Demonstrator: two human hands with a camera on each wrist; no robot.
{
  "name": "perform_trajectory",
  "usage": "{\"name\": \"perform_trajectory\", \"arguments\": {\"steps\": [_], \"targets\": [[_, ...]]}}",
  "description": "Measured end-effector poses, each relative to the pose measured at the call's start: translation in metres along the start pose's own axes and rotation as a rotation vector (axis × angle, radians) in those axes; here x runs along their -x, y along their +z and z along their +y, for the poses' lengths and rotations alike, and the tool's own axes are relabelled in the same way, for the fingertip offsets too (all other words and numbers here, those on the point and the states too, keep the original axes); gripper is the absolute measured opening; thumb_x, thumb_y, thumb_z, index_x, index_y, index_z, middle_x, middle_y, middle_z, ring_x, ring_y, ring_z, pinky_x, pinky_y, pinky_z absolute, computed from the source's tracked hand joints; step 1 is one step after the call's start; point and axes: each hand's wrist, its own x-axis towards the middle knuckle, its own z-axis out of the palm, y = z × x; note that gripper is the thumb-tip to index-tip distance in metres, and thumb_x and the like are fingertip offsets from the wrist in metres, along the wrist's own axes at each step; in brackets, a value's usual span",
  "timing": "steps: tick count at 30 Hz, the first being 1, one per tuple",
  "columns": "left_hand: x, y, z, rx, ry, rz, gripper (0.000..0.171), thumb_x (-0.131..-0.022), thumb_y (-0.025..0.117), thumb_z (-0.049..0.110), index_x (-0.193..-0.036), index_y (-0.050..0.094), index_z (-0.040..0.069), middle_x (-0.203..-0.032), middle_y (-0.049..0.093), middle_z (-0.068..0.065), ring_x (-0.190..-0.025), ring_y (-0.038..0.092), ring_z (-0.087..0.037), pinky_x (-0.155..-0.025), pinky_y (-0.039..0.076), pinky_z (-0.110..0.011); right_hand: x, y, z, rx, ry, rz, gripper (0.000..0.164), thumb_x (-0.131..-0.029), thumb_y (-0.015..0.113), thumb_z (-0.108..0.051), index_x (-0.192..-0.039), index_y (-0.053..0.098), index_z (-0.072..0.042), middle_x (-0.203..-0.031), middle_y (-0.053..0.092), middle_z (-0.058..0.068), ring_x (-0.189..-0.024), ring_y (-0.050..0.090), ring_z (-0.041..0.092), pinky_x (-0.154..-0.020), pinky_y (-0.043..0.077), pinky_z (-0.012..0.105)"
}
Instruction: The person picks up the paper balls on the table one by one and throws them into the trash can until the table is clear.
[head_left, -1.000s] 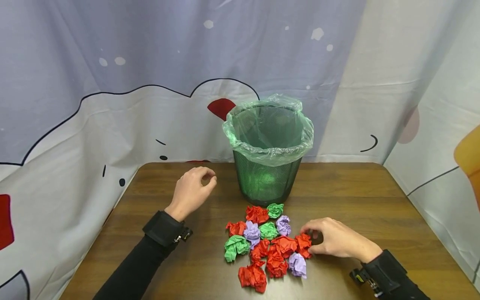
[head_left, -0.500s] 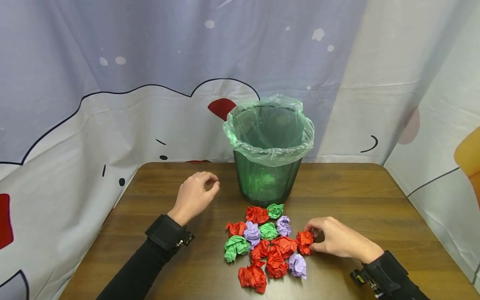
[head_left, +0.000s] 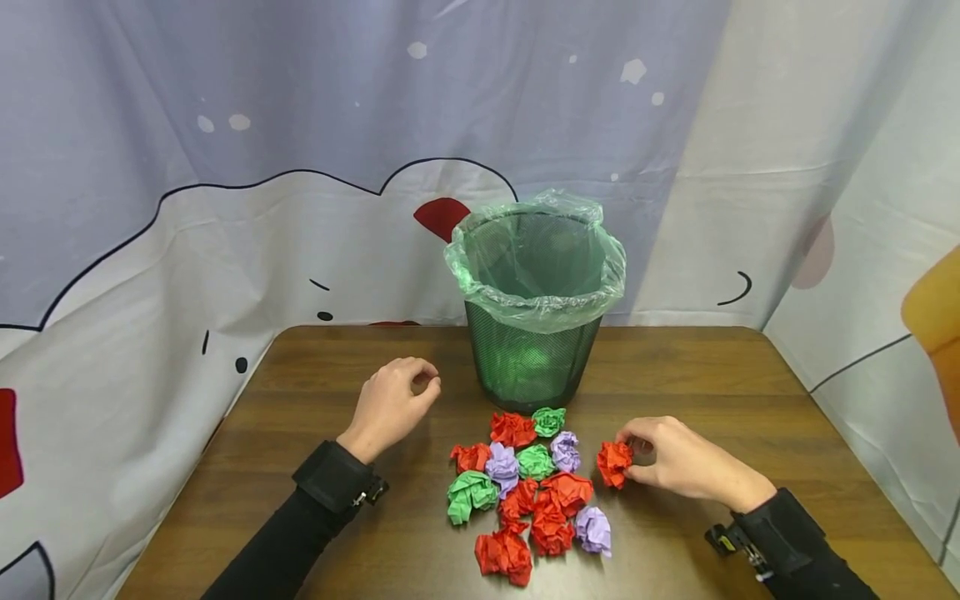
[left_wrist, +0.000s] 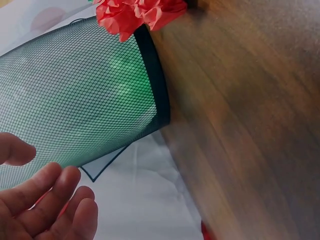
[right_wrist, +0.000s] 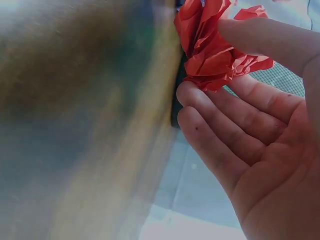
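Note:
My right hand pinches a crumpled red paper ball between thumb and fingers, to the right of the pile. In the right wrist view the same red paper ball sits at the fingertips. My left hand hovers over the table left of the bin, fingers loosely curled, nothing in it. The pile in front of the bin has several red balls, green balls and purple balls. In the left wrist view the left hand is beside the mesh bin.
A black mesh bin lined with a translucent green bag stands upright at the back middle of the wooden table. A printed curtain hangs behind the table.
My right hand has drawn the red paper ball away from the pile, slightly up and to the right. My left hand has shifted a little toward the pile.

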Motion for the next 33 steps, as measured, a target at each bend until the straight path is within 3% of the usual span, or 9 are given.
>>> {"name": "perform_trajectory", "arguments": {"steps": [9,25,33], "targets": [[0.004,0.006,-0.002,0.004,0.002,-0.008,0.012,-0.093,0.065,0.026,-0.096,0.073,0.017,-0.092,0.070,0.003,-0.086,0.066,-0.017,-0.074,0.054,-0.039,-0.009,-0.031,-0.008,0.033,0.008,0.035,0.031,-0.078,0.083,-0.012,-0.105,0.069,-0.014,-0.095,0.068,-0.010,-0.085,0.066,0.011,-0.076,0.057,0.032],[0.012,0.010,-0.004,0.006,-0.008,-0.047,0.011,-0.093,0.066,0.024,-0.095,0.072,0.016,-0.093,0.071,-0.001,-0.088,0.067,-0.023,-0.074,0.053,-0.039,-0.022,-0.121,-0.025,0.233,-0.049,0.222,0.033,-0.076,0.086,-0.013,-0.104,0.070,-0.017,-0.093,0.071,-0.010,-0.083,0.068,0.009,-0.075,0.056,0.034],[0.015,0.012,-0.003,0.007,-0.022,-0.058,0.011,-0.091,0.066,0.025,-0.095,0.073,0.016,-0.092,0.070,0.001,-0.088,0.068,-0.022,-0.074,0.053,-0.039,-0.032,-0.158,-0.038,0.288,-0.052,0.267,0.034,-0.077,0.087,-0.016,-0.107,0.071,-0.020,-0.093,0.072,-0.011,-0.083,0.067,0.008,-0.076,0.053,0.029]]}}
